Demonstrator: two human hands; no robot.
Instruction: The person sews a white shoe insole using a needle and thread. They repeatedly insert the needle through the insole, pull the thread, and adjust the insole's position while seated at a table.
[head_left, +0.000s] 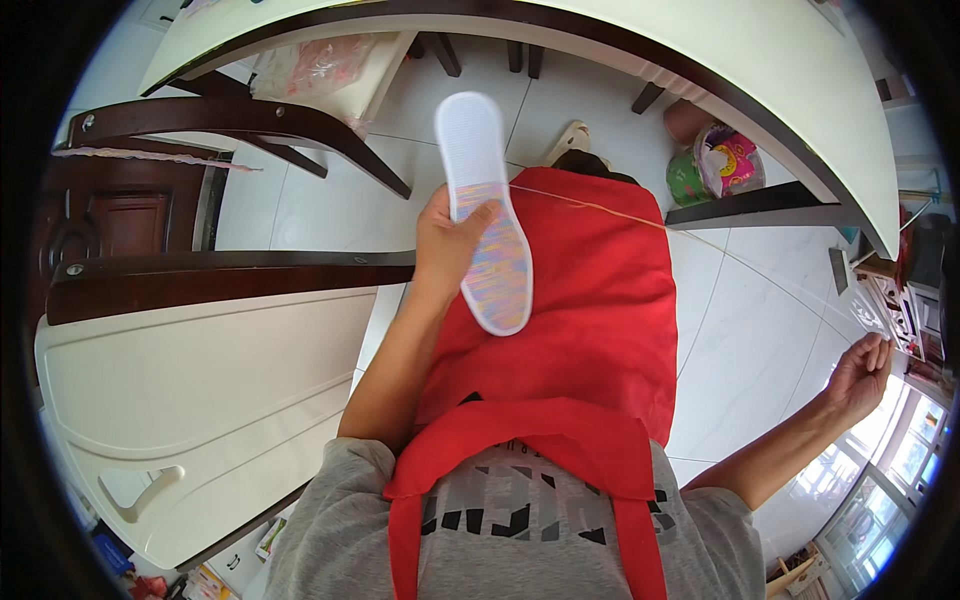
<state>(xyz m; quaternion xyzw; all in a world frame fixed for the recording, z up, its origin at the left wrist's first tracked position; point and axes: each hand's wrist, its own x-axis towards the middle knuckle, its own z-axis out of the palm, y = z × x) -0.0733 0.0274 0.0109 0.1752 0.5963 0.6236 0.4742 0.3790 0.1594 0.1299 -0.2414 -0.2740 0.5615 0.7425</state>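
Observation:
My left hand (442, 238) grips a shoe insole (501, 279) by its left edge, thumb on the top face. White mesh covers the insole's upper part, and multicoloured stitching fills the lower part within a white rim. From the insole's right edge, near the top of the stitching, a thin thread (600, 210) runs out to the right, orange at first and then pale. It stretches towards my right hand (861, 377), raised far out at the right with its fingers pinched together on the thread's end. Any needle there is too small to make out. A red apron (592, 300) lies beneath the insole.
A white table with a dark edge (480, 9) curves across the top. At the left stands a chair with dark wooden rails (225, 277) and a cream panel (202, 360). A green tub (686, 176) with colourful packets sits on the tiled floor (757, 307) under the table.

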